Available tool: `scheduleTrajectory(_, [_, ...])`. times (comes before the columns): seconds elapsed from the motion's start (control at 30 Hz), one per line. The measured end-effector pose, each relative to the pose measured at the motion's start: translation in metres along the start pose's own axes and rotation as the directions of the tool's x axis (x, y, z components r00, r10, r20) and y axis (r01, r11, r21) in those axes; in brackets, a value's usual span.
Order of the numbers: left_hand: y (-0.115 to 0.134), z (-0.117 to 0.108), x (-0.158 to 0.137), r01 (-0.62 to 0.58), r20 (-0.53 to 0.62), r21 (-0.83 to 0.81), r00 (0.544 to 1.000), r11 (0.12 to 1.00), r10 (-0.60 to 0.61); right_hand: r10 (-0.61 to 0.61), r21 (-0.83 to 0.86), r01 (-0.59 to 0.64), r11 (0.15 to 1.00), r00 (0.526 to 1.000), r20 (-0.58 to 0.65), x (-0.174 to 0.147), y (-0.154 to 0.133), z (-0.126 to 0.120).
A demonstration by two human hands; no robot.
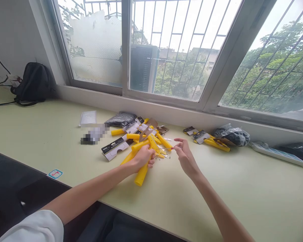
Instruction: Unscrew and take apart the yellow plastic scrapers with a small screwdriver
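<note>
My left hand [143, 157] is closed around a pair of yellow-handled shears [140, 176], near where the two parts cross. The long tube-like handles point toward me, and grey blades [144, 133] point away. In my right hand [185, 155] is a thin screwdriver [166, 148] with some red at its handle end. Its shaft runs left to the yellow part beside my left hand; whether the tip sits in a screw is too small to tell. Several small metal nuts [159, 159] lie on the table just under the shaft. More yellow handles [164, 141] lie behind.
Black-and-white cardboard labels [113, 148] lie left of my hands. Plastic-wrapped dark packs [121, 118] [231, 134] lie along the window wall. Further right are yellow-handled pieces [217, 144] and a power strip [277, 154]. A black backpack [35, 82] stands far left.
</note>
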State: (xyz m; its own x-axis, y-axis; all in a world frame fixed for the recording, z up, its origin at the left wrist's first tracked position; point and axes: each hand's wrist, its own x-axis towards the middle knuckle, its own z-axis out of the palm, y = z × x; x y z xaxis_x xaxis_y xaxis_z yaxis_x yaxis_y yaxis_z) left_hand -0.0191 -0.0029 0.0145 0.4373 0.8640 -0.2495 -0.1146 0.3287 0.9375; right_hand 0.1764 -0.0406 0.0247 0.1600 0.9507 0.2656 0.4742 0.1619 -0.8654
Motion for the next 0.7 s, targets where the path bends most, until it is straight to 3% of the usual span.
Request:
scheduleTrajectory(0.13, [0.0008,-0.0010,-0.0005,-0.004,0.004,0.002,1.000,1.000,0.004,0.077,-0.021,-0.076,0.997,0.996,0.034,0.0028,0.0074,-0.0020])
scheduleTrajectory(0.3, [-0.0017,-0.0011,0.0010,0.002,0.005,0.022,1.000,1.000,-0.002,0.038,0.018,-0.039,0.999,0.998,0.053,0.0015,0.0021,-0.0019])
scheduleTrajectory(0.5, [-0.0008,-0.0029,0.0017,-0.017,0.002,0.027,1.000,0.999,0.017,0.077,-0.008,-0.076,0.997,0.995,0.059,0.0036,0.0096,-0.0021])
scheduleTrajectory(0.7, [-0.0025,-0.0019,0.0001,-0.016,0.022,0.051,1.000,0.999,0.015,-0.041,0.060,0.039,0.997,0.998,0.045,0.0013,0.0029,0.0000])
